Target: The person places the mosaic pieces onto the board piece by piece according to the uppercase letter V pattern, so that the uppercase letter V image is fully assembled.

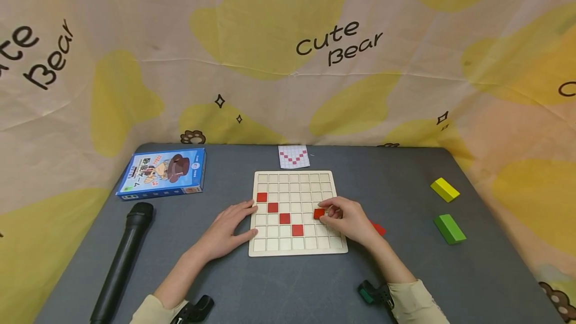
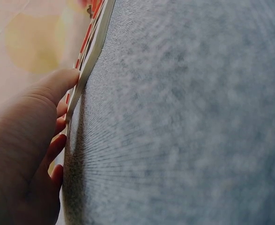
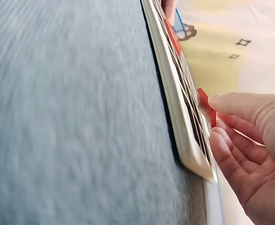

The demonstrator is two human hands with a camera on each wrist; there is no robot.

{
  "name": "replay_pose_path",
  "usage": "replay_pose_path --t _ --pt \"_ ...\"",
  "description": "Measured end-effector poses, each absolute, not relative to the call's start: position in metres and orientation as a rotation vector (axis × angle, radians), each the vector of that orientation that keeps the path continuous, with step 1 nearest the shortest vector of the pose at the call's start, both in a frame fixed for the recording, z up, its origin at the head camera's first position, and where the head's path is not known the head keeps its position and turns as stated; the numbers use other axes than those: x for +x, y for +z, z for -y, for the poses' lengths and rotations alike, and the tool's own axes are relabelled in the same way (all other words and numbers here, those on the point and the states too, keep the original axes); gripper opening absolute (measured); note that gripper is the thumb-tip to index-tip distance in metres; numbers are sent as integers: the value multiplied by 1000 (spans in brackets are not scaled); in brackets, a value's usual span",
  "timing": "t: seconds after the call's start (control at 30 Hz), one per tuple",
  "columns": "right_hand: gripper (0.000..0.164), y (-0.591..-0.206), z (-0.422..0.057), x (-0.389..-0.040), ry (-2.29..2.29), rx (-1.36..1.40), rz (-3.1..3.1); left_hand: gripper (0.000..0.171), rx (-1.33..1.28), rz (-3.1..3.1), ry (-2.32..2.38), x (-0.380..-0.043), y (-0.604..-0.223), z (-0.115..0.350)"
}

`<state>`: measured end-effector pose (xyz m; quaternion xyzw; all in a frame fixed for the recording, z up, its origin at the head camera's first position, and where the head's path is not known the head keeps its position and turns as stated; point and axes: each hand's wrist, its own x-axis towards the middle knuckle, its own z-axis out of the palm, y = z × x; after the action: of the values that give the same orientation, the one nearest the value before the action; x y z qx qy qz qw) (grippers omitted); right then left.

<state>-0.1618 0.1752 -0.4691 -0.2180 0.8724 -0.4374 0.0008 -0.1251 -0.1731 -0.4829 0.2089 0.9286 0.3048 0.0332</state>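
A cream-coloured grid board (image 1: 297,253) lies on the grey table, with red square tiles (image 1: 285,218) set in a descending diagonal across its left half. My left hand (image 1: 228,229) rests at the board's left edge, thumb and fingers extended and touching the rim. Over the right half, my right hand (image 1: 348,219) pinches a red square tile (image 1: 318,214) between thumb and fingers. In the right wrist view that tile (image 3: 203,95) stands tilted close over the board's surface. More red pieces (image 1: 379,228) lie beyond the board's right edge, partly hidden by the right forearm.
Behind the board lies a small card (image 1: 294,157) printed with a red V-shaped grid pattern. A blue game box (image 1: 162,173) and a black microphone-shaped object (image 1: 123,259) are on the left. A yellow block (image 1: 445,190) and a green block (image 1: 450,229) sit to the right.
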Motion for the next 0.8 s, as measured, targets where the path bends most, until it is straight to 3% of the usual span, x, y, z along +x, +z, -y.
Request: replay_pose_path --t 0.5,0.8 --pt "24 -475 -156 -161 -1308 -909 -2726 63 652 -2865 935 -125 -485 174" --pt "23 -472 -162 -159 -1301 -835 -2766 63 651 -2862 934 -126 -484 173"
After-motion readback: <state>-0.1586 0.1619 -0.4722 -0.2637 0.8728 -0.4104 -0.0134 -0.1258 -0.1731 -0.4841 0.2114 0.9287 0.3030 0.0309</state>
